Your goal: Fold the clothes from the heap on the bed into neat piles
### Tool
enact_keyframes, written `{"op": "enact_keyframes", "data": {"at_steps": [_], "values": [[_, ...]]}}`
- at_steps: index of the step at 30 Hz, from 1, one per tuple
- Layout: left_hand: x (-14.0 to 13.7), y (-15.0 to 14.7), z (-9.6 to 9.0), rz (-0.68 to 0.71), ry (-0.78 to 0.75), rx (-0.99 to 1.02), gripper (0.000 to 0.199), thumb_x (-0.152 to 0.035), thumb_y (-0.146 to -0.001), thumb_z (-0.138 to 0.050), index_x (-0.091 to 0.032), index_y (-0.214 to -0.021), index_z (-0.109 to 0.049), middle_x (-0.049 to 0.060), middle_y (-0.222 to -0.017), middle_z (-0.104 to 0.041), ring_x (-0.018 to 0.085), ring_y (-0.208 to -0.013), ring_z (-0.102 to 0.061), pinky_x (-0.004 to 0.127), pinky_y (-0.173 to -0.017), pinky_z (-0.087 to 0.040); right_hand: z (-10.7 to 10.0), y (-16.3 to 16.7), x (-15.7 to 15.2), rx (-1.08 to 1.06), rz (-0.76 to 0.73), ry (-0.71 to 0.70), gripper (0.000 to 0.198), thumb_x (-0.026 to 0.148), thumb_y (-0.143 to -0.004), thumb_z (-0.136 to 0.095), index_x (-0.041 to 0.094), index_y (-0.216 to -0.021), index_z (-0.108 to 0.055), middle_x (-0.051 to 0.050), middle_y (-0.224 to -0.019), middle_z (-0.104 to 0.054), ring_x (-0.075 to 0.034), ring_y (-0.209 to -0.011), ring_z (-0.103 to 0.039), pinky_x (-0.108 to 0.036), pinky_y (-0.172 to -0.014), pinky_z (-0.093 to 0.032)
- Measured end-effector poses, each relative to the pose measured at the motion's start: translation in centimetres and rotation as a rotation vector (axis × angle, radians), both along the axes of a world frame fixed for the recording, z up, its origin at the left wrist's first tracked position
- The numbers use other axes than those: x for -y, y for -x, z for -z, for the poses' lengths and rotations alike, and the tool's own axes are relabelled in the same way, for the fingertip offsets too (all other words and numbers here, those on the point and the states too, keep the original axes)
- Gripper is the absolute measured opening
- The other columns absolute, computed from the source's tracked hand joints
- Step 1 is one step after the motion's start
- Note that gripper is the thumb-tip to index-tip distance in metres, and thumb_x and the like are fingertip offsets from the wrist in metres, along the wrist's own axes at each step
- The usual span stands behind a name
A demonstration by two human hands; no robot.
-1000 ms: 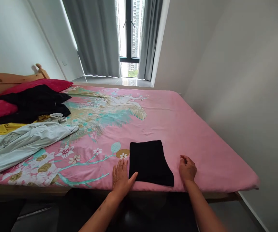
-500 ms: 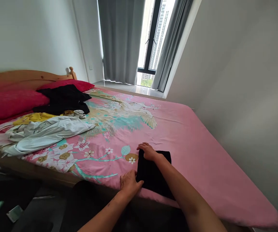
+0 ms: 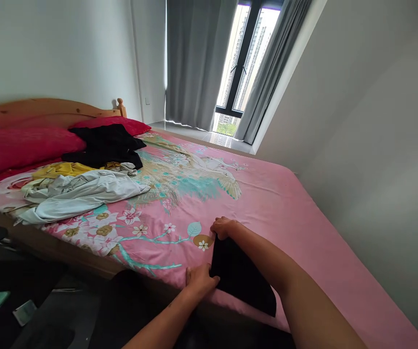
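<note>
A folded piece of black clothing (image 3: 243, 278) lies at the near edge of the bed, on the pink patterned sheet (image 3: 281, 213). My left hand (image 3: 200, 280) pinches its near left corner, with the thumb on top. At the far left corner, my right hand (image 3: 224, 228) grips the cloth with bent fingers. The left edge between the two hands looks slightly raised off the sheet. My right forearm crosses above the cloth and covers part of its far side. What kind of garment it is cannot be made out.
To the left lie a pale grey garment (image 3: 92, 194), a yellow one (image 3: 65, 169) and a black one (image 3: 112, 145). Red pillows (image 3: 30, 148) rest against the wooden headboard (image 3: 67, 107). A wall (image 3: 368, 145) runs along the right; grey curtains (image 3: 197, 63) flank the window.
The black cloth has tilted, its left edge lifting and its near right corner reaching further right and down. Both hands stay at its left corners. The camera view has shifted slightly.
</note>
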State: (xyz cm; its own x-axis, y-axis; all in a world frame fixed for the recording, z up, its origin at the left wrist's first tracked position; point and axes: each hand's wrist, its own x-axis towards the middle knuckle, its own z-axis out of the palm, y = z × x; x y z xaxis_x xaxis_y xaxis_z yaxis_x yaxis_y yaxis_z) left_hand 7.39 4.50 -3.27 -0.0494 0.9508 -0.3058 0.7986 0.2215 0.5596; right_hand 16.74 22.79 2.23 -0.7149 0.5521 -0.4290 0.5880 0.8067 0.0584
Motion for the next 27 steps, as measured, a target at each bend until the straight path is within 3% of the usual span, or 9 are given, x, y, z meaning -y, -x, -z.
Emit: {"op": "enact_keyframes", "data": {"at_steps": [3, 5, 9, 12, 14, 16, 22, 24, 27], "values": [[-1.0, 1.2, 0.0, -0.07, -0.096, 0.286, 0.013, -0.028, -0.067, -0.059, -0.019, -0.074, -0.065, 0.002, -0.073, -0.069, 0.023, -0.076, -0.064, 0.034, -0.074, -0.045, -2.6, -1.3, -1.1, -0.04, 0.042, -0.046, 0.031, 0.01, -0.061, -0.061, 0.025, -0.086, -0.069, -0.005, -0.086, -0.065, -0.021, -0.087, -0.059, -0.03, -0.073, -0.044], [-3.0, 2.6, -1.3, -0.095, -0.191, 0.447, 0.006, -0.019, -0.066, -0.058, -0.017, -0.07, -0.063, 0.0, -0.068, -0.066, 0.017, -0.069, -0.062, 0.027, -0.067, -0.045, -5.6, -3.2, -2.1, -0.112, 0.082, -0.113, 0.033, 0.009, -0.064, -0.058, 0.025, -0.09, -0.068, -0.004, -0.09, -0.065, -0.02, -0.091, -0.058, -0.027, -0.073, -0.043], [-8.9, 5.7, -7.3, -0.109, -0.391, 0.489, 0.012, -0.021, -0.071, -0.057, -0.019, -0.081, -0.063, -0.002, -0.079, -0.064, 0.013, -0.075, -0.058, 0.025, -0.071, -0.044, -12.4, -8.0, -3.3, -0.366, 0.181, -0.34, 0.032, 0.011, -0.074, -0.051, 0.022, -0.102, -0.062, -0.005, -0.103, -0.061, -0.018, -0.097, -0.053, -0.028, -0.08, -0.039], [-11.8, 7.2, -11.6, -0.08, -0.685, 0.426, 0.015, -0.021, -0.071, -0.058, -0.021, -0.084, -0.066, -0.001, -0.084, -0.061, 0.013, -0.077, -0.055, 0.027, -0.075, -0.044, -14.4, -10.7, -2.1, -0.69, 0.233, -0.549, 0.021, 0.015, -0.077, -0.052, 0.02, -0.094, -0.062, -0.005, -0.095, -0.06, -0.017, -0.088, -0.053, -0.028, -0.078, -0.039], [-12.1, 7.7, -12.1, -0.027, -0.864, 0.344, 0.015, -0.018, -0.071, -0.059, -0.022, -0.082, -0.068, 0.001, -0.085, -0.059, 0.015, -0.082, -0.054, 0.03, -0.082, -0.043, -12.6, -11.6, -0.4, -0.819, 0.241, -0.629, 0.018, 0.013, -0.076, -0.053, 0.019, -0.091, -0.062, -0.005, -0.091, -0.06, -0.018, -0.087, -0.051, -0.029, -0.079, -0.039], [-11.3, 7.9, -10.0, 0.026, -0.921, 0.271, 0.018, -0.013, -0.07, -0.058, -0.022, -0.081, -0.069, 0.002, -0.086, -0.059, 0.016, -0.088, -0.054, 0.032, -0.087, -0.042, -8.4, -12.0, 2.0, -0.871, 0.256, -0.646, 0.02, 0.01, -0.075, -0.052, 0.018, -0.09, -0.062, -0.007, -0.092, -0.059, -0.02, -0.09, -0.05, -0.032, -0.082, -0.039], [-6.2, 8.5, 2.1, 0.074, -0.673, 0.123, 0.037, 0.001, -0.063, -0.049, -0.024, -0.078, -0.072, 0.002, -0.088, -0.06, 0.016, -0.09, -0.055, 0.033, -0.085, -0.044, 8.0, -12.0, 10.2, -1.004, 0.44, -0.491, 0.028, 0.003, -0.072, -0.046, 0.019, -0.09, -0.06, -0.008, -0.098, -0.056, -0.021, -0.097, -0.05, -0.037, -0.086, -0.043], [-5.0, 8.7, 4.0, 0.071, -0.641, 0.115, 0.039, 0.0, -0.064, -0.048, -0.025, -0.08, -0.073, 0.002, -0.09, -0.061, 0.017, -0.092, -0.055, 0.034, -0.086, -0.045, 10.7, -11.8, 12.2, -1.061, 0.505, -0.489, 0.03, 0.003, -0.073, -0.043, 0.019, -0.092, -0.06, -0.009, -0.103, -0.055, -0.021, -0.1, -0.05, -0.039, -0.09, -0.044], [-3.6, 9.0, 4.4, 0.092, -0.633, 0.109, 0.039, -0.003, -0.065, -0.047, -0.026, -0.083, -0.073, 0.003, -0.096, -0.061, 0.018, -0.098, -0.054, 0.035, -0.091, -0.044, 11.5, -11.4, 14.2, -1.095, 0.601, -0.478, 0.031, 0.004, -0.076, -0.04, 0.019, -0.094, -0.059, -0.01, -0.108, -0.053, -0.021, -0.107, -0.048, -0.04, -0.094, -0.043]]}}
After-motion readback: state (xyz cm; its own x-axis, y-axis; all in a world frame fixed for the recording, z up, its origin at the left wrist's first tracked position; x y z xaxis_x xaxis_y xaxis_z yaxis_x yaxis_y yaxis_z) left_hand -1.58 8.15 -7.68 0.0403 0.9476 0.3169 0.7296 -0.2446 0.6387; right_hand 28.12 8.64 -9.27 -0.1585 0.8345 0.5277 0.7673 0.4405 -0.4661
